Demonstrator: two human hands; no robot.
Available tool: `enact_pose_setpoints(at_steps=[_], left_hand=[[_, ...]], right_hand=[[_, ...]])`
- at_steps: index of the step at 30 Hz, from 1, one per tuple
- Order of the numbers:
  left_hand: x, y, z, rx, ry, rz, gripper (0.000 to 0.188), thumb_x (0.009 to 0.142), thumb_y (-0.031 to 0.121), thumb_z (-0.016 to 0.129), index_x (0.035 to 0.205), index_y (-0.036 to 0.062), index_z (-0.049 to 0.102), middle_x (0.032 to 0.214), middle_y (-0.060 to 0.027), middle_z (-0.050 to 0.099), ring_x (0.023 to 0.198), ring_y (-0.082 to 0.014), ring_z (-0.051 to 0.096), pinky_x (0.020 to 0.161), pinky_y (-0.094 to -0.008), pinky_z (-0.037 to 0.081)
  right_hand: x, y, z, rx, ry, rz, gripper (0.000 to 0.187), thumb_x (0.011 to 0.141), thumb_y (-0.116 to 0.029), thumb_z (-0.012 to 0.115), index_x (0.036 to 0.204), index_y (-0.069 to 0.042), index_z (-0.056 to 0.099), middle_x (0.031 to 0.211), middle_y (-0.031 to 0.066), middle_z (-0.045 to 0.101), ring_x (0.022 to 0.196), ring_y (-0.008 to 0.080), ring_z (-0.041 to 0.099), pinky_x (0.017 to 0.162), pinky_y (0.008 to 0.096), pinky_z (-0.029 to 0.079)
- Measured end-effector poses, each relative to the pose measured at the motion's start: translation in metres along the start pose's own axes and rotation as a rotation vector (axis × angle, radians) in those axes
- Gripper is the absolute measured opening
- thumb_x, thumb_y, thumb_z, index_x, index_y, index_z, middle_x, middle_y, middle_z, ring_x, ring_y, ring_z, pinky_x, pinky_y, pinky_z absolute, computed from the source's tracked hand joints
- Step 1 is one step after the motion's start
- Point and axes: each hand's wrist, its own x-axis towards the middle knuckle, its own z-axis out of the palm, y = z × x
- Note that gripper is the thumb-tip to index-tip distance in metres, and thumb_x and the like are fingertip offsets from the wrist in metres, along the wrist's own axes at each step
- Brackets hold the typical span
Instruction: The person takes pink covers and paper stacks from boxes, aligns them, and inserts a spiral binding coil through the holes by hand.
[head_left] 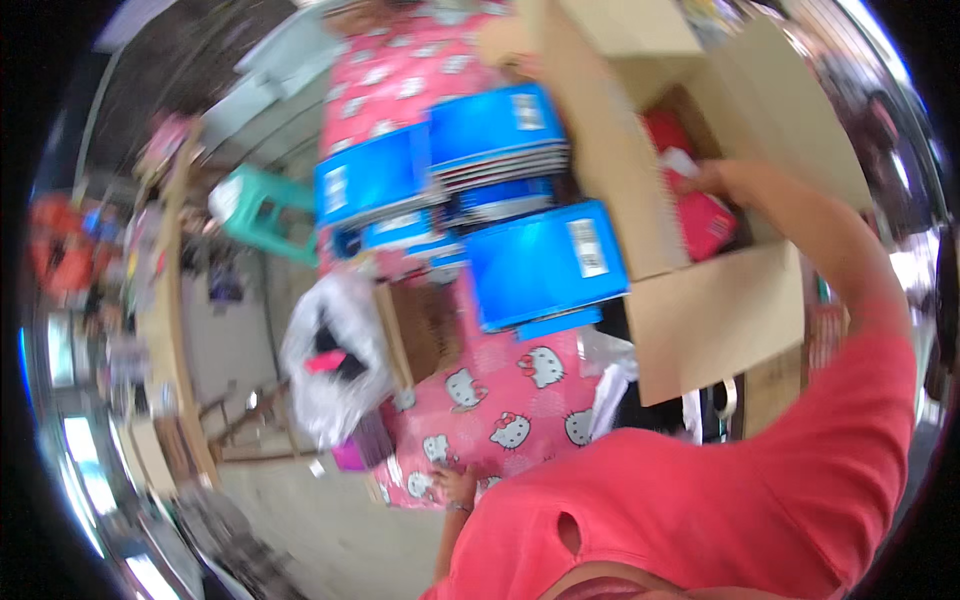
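My right hand (pixel 712 180) reaches into an open cardboard box (pixel 615 170) on the right. Its fingers are at some red packages (pixel 705 222) and a whitish piece inside; blur hides whether they grip anything. My left hand (pixel 457 487) rests with fingers spread on the near edge of a table covered in a pink cartoon-cat cloth (pixel 510 400), holding nothing. Beyond it are stacks of flat blue boxes: one at the near right (pixel 545 265), one farther back (pixel 495 125) and one at the left (pixel 375 180).
A clear plastic bag (pixel 335 360) with dark and pink contents hangs by the table's left edge, beside a small open brown carton (pixel 425 325). A teal plastic stool (pixel 265 212) stands to the left. Part of another person's hand (pixel 505 50) shows behind the big box.
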Motion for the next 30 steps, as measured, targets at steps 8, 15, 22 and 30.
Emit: enact_pose_setpoints(at_steps=[8, 15, 22, 30], left_hand=[[-0.110, 0.131, -0.113, -0.571, -0.438, 1.046, 0.059, 0.096, 0.017, 0.060, 0.148, 0.0071, 0.035, 0.150, -0.0106, 0.041, 0.136, -0.0231, 0.041, 0.111, -0.0388, 0.034], [-0.226, 0.187, -0.161, -1.260, -0.634, 1.555, 0.073, 0.094, 0.034, 0.063, 0.151, 0.0058, 0.027, 0.145, -0.0115, 0.045, 0.133, -0.0181, 0.043, 0.109, -0.0363, 0.037], [-0.218, 0.080, -0.110, -1.154, -0.355, 0.853, 0.075, 0.091, 0.035, 0.065, 0.147, 0.0034, 0.027, 0.124, -0.0118, 0.054, 0.093, -0.0139, 0.059, 0.071, -0.0292, 0.053], [-0.215, -0.058, -0.060, -1.578, -0.713, 0.331, 0.074, 0.084, 0.026, 0.074, 0.142, 0.0053, 0.034, 0.134, -0.0151, 0.052, 0.114, -0.0248, 0.059, 0.095, -0.0431, 0.051]], right_hand=[[-0.166, -0.002, -0.030, 0.666, 0.270, -0.732, 0.057, 0.082, -0.031, 0.072, 0.126, -0.001, 0.054, 0.111, 0.0107, 0.065, 0.094, 0.0220, 0.066, 0.083, 0.0351, 0.055], [-0.205, 0.024, 0.143, 0.578, -0.036, -0.952, 0.071, 0.071, -0.026, 0.074, 0.131, 0.000, 0.048, 0.113, 0.0112, 0.061, 0.101, 0.0237, 0.061, 0.092, 0.0386, 0.048], [-0.155, 0.041, 0.371, 0.338, -0.422, -0.469, 0.049, 0.076, -0.020, 0.077, 0.118, -0.001, 0.059, 0.100, 0.0083, 0.068, 0.090, 0.0205, 0.066, 0.080, 0.0354, 0.054], [-0.183, 0.117, 0.510, 0.162, -0.558, -0.480, 0.054, 0.083, -0.024, 0.075, 0.129, -0.005, 0.052, 0.113, 0.0085, 0.064, 0.103, 0.0201, 0.063, 0.084, 0.0381, 0.053]])
